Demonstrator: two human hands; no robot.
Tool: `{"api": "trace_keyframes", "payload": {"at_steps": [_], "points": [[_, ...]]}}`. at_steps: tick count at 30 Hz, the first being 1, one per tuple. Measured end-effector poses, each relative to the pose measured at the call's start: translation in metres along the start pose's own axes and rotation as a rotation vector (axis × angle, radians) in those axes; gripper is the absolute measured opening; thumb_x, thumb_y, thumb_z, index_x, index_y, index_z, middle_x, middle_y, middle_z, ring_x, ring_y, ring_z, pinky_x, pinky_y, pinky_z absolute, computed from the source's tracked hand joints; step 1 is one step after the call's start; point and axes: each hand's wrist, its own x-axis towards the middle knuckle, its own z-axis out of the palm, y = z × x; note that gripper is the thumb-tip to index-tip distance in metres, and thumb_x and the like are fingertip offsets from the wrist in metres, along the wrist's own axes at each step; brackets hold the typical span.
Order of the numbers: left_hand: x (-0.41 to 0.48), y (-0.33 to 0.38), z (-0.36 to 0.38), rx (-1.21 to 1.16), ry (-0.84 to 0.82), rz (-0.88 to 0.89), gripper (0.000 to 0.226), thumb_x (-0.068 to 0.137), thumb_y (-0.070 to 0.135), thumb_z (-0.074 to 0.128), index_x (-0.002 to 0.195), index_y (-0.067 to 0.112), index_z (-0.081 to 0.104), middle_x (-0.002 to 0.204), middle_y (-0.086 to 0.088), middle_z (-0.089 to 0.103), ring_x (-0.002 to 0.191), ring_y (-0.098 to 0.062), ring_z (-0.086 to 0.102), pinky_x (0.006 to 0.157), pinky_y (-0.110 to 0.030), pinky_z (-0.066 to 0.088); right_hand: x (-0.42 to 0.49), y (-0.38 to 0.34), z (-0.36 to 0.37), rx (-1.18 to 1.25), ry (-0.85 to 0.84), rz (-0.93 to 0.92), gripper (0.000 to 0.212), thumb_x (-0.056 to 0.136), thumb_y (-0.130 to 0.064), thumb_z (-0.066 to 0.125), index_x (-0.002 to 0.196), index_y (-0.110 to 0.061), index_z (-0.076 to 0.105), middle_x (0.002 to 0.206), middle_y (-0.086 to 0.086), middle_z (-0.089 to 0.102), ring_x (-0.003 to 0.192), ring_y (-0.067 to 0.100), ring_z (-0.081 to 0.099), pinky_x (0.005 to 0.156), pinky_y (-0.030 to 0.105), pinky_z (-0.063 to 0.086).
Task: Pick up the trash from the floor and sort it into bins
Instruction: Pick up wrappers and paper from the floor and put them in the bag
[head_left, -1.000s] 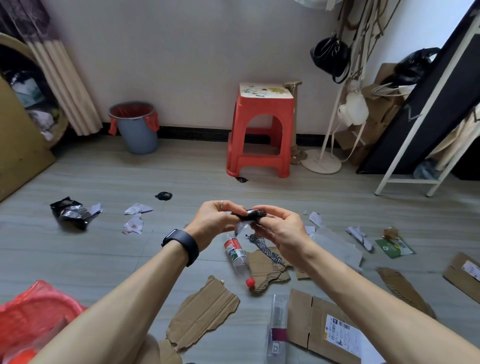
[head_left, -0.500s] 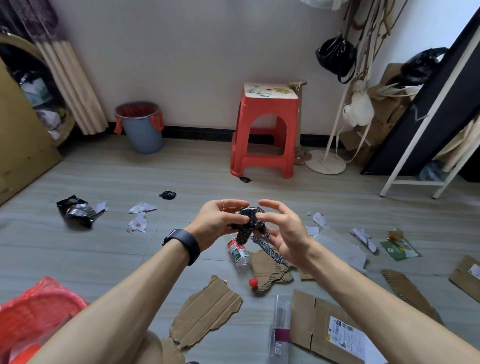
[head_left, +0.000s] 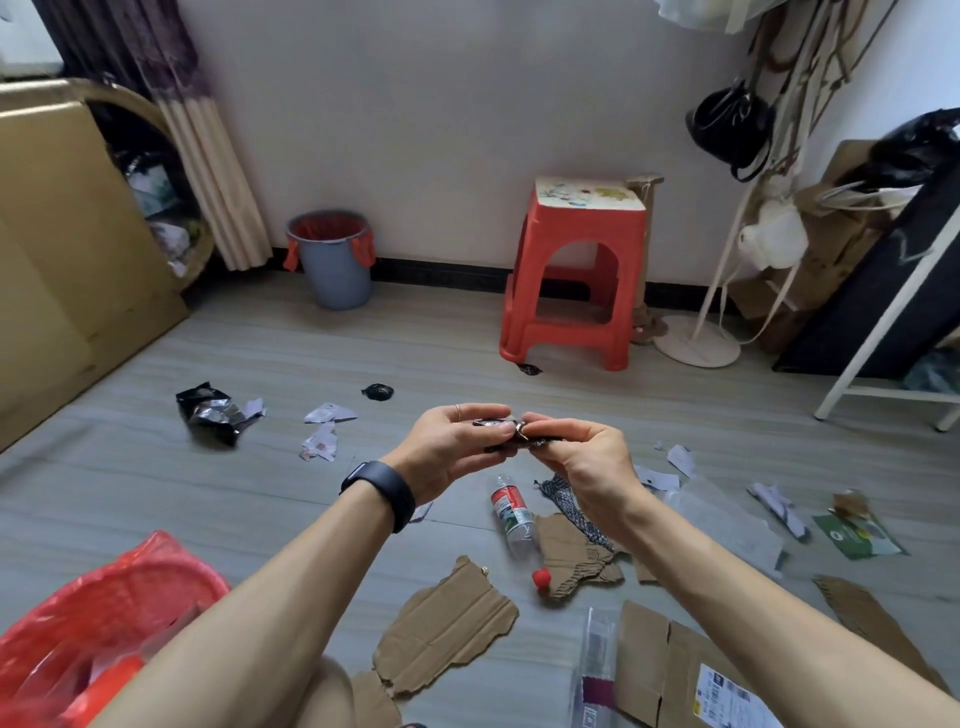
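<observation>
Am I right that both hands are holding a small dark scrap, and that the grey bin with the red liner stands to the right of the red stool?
Not quite. The head view shows the grey bin standing to the left of the red stool. The rest holds: the left hand and the right hand both pinch the small dark scrap.

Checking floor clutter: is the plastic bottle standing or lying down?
Lying down: the bottle rests on its side on the floor.
</observation>
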Motion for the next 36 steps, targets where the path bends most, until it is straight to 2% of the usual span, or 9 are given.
{"api": "trace_keyframes", "payload": {"at_steps": [6,10,14,18,21,24,28,31,36], "points": [[-0.023,0.021,-0.075,0.162,0.219,0.132,0.035,0.076,-0.016,0.072,0.101,0.007,0.072,0.099,-0.016,0.073,0.087,-0.024,0.072,0.078,-0.029,0.060,0.007,0.015,0.057,-0.171,-0.178,0.041,0.035,0.079,0.016,0.063,0.095,-0.011,0.080,0.105,0.012,0.076,0.101,0.026,0.072,0.094,0.035,0.057],[-0.066,0.011,-0.164,0.463,0.489,0.204,0.038,0.059,-0.009,0.078,0.080,0.022,0.076,0.083,-0.004,0.076,0.080,-0.022,0.071,0.081,-0.035,0.057,0.009,0.045,0.101,-0.508,-0.335,-0.038,0.031,0.081,-0.001,0.072,0.096,-0.027,0.077,0.100,-0.012,0.076,0.097,0.005,0.071,0.088,0.028,0.056],[-0.145,-0.027,-0.275,0.587,0.780,0.057,0.033,0.062,-0.003,0.079,0.080,0.024,0.075,0.081,0.000,0.076,0.079,-0.019,0.073,0.088,-0.041,0.058,0.002,0.101,0.164,-0.715,-0.538,-0.030,0.026,0.084,-0.013,0.071,0.098,-0.035,0.070,0.107,-0.015,0.073,0.093,-0.003,0.069,0.089,0.030,0.058],[-0.207,-0.076,-0.335,0.730,0.947,-0.133,0.030,0.058,0.010,0.079,0.078,0.032,0.075,0.081,0.009,0.076,0.083,-0.010,0.072,0.083,-0.029,0.057,-0.016,0.165,0.217,-0.897,-0.712,-0.014,0.034,0.088,-0.022,0.064,0.121,-0.029,0.066,0.125,-0.008,0.067,0.105,0.005,0.066,0.095,0.023,0.051],[-0.221,-0.116,-0.341,0.824,0.915,-0.189,0.036,0.065,0.004,0.079,0.080,0.036,0.071,0.086,0.013,0.073,0.086,-0.004,0.068,0.074,-0.009,0.047,-0.031,0.207,0.242,-1.079,-0.839,-0.107,0.051,0.093,-0.036,0.060,0.141,-0.021,0.051,0.141,-0.003,0.056,0.128,0.015,0.053,0.102,0.023,0.040],[-0.219,-0.161,-0.345,0.930,0.735,-0.335,0.036,0.071,0.010,0.076,0.086,0.040,0.064,0.094,0.016,0.070,0.092,-0.003,0.065,0.073,0.000,0.038,-0.043,0.242,0.249,-1.232,-0.942,-0.174,0.075,0.096,-0.047,0.051,0.158,-0.019,0.020,0.163,0.002,0.025,0.146,0.022,0.029,0.118,0.030,0.025],[-0.215,-0.198,-0.346,1.297,0.600,-0.511,0.038,0.083,0.039,0.067,0.121,0.040,0.060,0.126,0.013,0.059,0.118,-0.014,0.053,0.096,-0.026,0.043,-0.053,0.260,0.247,-1.323,-0.946,-0.191,0.080,0.099,-0.056,0.036,0.159,-0.027,-0.009,0.168,-0.007,0.000,0.150,0.022,0.020,0.117,0.038,0.030],[-0.212,-0.198,-0.343,1.514,0.579,-0.561,0.047,0.085,0.052,0.062,0.131,0.042,0.053,0.132,0.008,0.050,0.123,-0.020,0.043,0.096,-0.036,0.039,-0.050,0.263,0.250,-1.346,-0.954,-0.180,0.081,0.100,-0.056,0.037,0.159,-0.027,-0.010,0.168,-0.005,0.002,0.150,0.024,0.022,0.117,0.040,0.030],[-0.211,-0.175,-0.333,1.574,0.526,-0.546,0.063,0.075,0.066,0.062,0.132,0.041,0.052,0.130,0.003,0.054,0.125,-0.024,0.044,0.096,-0.039,0.039,-0.039,0.237,0.247,-1.427,-0.950,-0.192,0.079,0.100,-0.056,0.041,0.160,-0.020,0.006,0.168,0.003,0.007,0.150,0.027,0.021,0.121,0.038,0.023]]}}
